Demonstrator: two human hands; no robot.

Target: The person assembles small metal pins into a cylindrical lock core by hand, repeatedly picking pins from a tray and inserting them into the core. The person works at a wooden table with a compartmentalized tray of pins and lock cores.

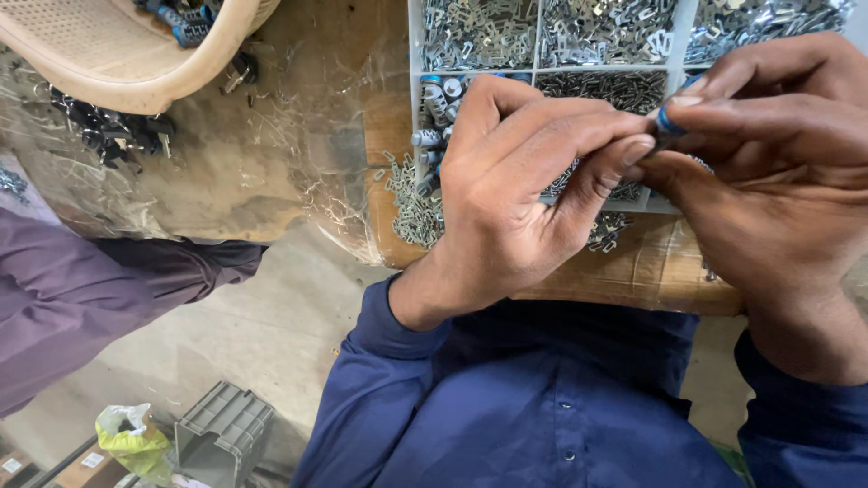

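Both hands meet over the parts tray: left hand (515, 194) pinches a small blue part (667, 119) at its fingertips, and the right hand (778, 172) grips that same part from the other side. Far left, a beige basket (117, 63) holds dark pieces. Below it lies a yellow-green bag (131, 438) beside a grey crate (221, 429). The divided tray (538, 68) holds silvery metal clips, with blue-capped cylinders (436, 99) in one compartment.

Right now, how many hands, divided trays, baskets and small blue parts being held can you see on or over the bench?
Hands: 2, left hand and right hand
Small blue part pinched between both hands: 1
Divided tray of metal bits: 1
Cream basket: 1
Total: 5
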